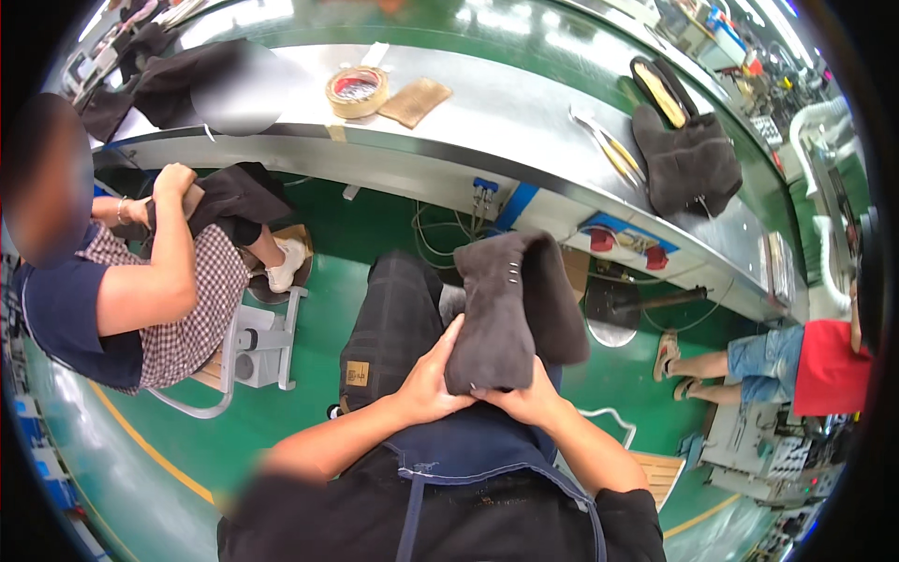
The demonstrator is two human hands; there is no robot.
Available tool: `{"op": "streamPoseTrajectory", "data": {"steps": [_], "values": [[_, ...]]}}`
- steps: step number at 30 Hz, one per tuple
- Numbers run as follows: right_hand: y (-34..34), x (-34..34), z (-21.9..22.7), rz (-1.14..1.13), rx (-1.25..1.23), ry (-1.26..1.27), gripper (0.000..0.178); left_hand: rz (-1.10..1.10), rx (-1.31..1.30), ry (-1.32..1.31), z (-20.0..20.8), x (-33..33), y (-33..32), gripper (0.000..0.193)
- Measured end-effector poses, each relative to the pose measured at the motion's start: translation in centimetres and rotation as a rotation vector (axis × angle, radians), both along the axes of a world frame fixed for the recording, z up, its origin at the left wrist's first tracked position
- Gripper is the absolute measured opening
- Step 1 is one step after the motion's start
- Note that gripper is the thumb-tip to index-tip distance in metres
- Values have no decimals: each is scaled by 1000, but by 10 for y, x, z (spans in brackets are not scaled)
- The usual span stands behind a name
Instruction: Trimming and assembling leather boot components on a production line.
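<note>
Above my lap I hold a dark grey-brown suede boot upper (492,323) with a few short pale stitches or staples on its face. Its far part folds over to the right. My left hand (431,382) grips the near left edge, thumb laid along the side. At the lower right edge, my right hand (530,395) is closed round the same piece; some of its fingers are hidden beneath. A navy apron (468,448) covers my front.
On the metal bench (524,122) ahead lie a tape roll (357,92), a brown abrasive-looking pad (415,101), a yellow-handled tool (613,153) and another dark suede upper (688,164). A seated co-worker (140,281) handles dark material at left. Another person (824,365) stands at right.
</note>
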State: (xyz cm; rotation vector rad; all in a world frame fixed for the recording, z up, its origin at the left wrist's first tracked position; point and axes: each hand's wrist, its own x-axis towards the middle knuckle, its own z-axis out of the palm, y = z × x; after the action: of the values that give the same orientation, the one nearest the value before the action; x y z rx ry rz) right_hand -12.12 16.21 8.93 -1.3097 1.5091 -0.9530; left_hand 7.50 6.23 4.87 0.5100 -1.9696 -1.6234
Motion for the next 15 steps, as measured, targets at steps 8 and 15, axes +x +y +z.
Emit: {"op": "streamPoseTrajectory", "data": {"steps": [8, 15], "values": [[-4, 2, -24, 9, 119, -40, 106, -56, 342, -88, -30, -3, -3, 117], [-4, 3, -36, -23, 41, -9, 100, -61, 501, -73, -23, -4, -4, 115]]}}
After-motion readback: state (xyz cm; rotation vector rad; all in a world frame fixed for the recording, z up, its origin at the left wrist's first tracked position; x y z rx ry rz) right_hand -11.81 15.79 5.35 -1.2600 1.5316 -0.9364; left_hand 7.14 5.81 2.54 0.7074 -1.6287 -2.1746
